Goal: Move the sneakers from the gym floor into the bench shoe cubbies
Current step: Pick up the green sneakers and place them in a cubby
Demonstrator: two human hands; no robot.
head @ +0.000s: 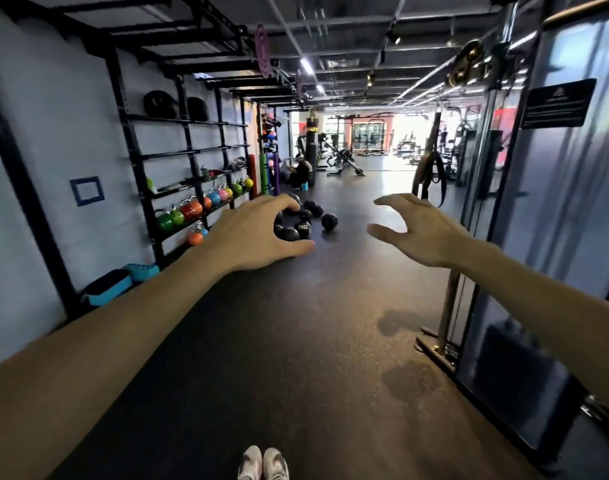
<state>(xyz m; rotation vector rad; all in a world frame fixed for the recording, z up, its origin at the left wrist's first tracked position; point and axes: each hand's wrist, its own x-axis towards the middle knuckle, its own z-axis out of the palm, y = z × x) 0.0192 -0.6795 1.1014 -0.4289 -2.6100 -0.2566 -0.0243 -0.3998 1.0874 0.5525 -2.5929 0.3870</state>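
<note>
Left hand [258, 233], right hand [413, 230] outstretched, fingers loosely spread, holding nothing; sneakers [263, 464] side by side on floor [296, 341], likely awaiting pickup.

Black balls [304, 220], a dark speckled floor [278, 341], multicoloured kettlebells [199, 207], pale pink-white sneakers [263, 464].

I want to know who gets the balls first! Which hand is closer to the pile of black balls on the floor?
Left. The left hand overlaps the pile of black balls in the picture; the right hand is off to the pile's right. Neither hand touches them.
</note>
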